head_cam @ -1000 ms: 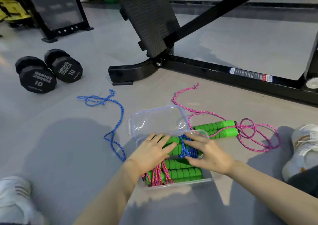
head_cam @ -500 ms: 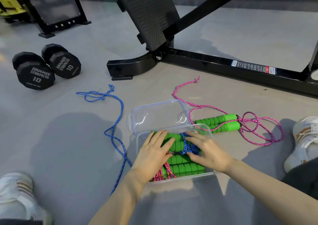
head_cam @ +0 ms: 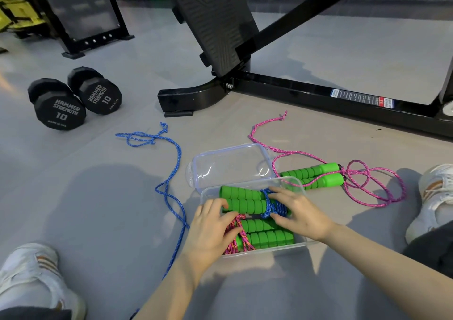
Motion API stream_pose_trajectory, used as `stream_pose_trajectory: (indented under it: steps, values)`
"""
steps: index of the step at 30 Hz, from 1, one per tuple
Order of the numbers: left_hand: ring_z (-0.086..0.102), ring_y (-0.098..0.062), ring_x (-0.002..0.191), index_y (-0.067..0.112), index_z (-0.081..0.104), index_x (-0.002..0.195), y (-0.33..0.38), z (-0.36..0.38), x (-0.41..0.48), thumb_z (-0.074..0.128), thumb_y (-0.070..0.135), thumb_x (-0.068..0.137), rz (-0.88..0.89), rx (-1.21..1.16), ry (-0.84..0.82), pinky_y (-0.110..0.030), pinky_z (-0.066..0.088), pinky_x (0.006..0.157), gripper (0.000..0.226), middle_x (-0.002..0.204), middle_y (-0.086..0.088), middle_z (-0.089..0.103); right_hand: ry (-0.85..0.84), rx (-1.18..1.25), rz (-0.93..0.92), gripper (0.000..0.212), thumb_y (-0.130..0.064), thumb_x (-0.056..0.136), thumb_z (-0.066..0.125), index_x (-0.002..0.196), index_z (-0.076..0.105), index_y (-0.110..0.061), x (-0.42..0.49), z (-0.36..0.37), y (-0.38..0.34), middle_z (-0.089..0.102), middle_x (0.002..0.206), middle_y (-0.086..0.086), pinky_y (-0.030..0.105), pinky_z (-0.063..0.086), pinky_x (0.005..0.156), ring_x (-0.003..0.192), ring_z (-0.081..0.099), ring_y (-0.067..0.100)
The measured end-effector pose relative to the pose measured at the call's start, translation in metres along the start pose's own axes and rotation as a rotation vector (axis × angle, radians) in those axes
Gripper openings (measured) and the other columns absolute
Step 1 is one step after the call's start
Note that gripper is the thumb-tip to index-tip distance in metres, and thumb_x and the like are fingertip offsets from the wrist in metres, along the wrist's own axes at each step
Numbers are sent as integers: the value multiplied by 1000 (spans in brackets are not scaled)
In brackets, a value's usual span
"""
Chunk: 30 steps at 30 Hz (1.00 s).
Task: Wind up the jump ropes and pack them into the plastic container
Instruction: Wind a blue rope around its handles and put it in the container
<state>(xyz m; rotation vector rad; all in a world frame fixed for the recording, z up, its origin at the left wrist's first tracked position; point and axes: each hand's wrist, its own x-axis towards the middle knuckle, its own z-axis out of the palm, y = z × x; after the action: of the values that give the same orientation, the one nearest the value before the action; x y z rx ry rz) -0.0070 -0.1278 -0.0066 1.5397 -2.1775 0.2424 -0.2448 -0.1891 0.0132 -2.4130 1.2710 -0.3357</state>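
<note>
A clear plastic container (head_cam: 291, 180) sits on the grey floor in front of me, its lid (head_cam: 230, 165) hinged open behind it. Inside lie two wound jump ropes with green foam handles: a blue-corded one (head_cam: 245, 201) at the back and a pink-corded one (head_cam: 266, 236) at the front. My left hand (head_cam: 210, 231) rests flat on the left ends of the handles and the pink winding. My right hand (head_cam: 297, 213) presses on the blue winding. A third rope, pink with green handles (head_cam: 316, 176), lies loose to the right. A loose blue rope (head_cam: 171, 177) trails to the left.
Two black dumbbells (head_cam: 73, 98) lie at the far left. The black frame of a gym machine (head_cam: 294, 91) runs across behind the container. My white shoes (head_cam: 434, 197) flank the work area on both sides.
My left hand has slid back toward me, uncovering the left ends of the blue rope's handles. My right hand stays on the blue winding. The view has shifted slightly.
</note>
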Motion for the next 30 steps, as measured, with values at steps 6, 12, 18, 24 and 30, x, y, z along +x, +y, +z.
stream_pose_trajectory:
  steps: [6, 12, 18, 24, 30]
  values:
    - [39, -12, 84, 21, 75, 85, 5, -2, 2, 42, 50, 81, 16, 36, -16, -25, 30, 73, 45, 83, 5, 52, -3, -15, -5, 51, -29, 88, 60, 134, 49, -8, 0, 1, 1, 34, 150, 4, 18, 22, 109, 135, 38, 18]
    - [40, -9, 85, 20, 72, 84, 13, 0, 0, 43, 47, 79, -83, 25, -25, -24, 31, 74, 39, 85, 7, 54, -2, -60, -15, 51, -29, 91, 58, 135, 46, -7, -1, 1, -1, 34, 150, 6, 18, 20, 108, 135, 38, 20]
    - [57, -7, 76, 24, 73, 81, 19, 3, -4, 57, 39, 80, -7, 33, -86, -21, 36, 74, 22, 78, 14, 65, 25, -72, -36, 50, -29, 89, 59, 132, 50, -4, -2, 2, -2, 41, 145, 10, 27, 30, 107, 128, 46, 26]
    - [58, -10, 67, 26, 74, 80, 20, 3, 1, 66, 36, 72, -19, -13, -128, -22, 50, 57, 15, 69, 13, 59, -6, -89, -26, 57, -39, 86, 50, 132, 50, -5, -1, 2, -2, 43, 144, 10, 32, 35, 106, 126, 49, 26]
    - [52, -9, 77, 30, 74, 69, 24, 0, 2, 61, 36, 75, -141, -138, -104, -24, 46, 62, 15, 77, 13, 59, 22, -121, -83, 47, -30, 81, 58, 125, 59, -14, -1, 5, -1, 57, 129, 12, 39, 52, 89, 106, 63, 30]
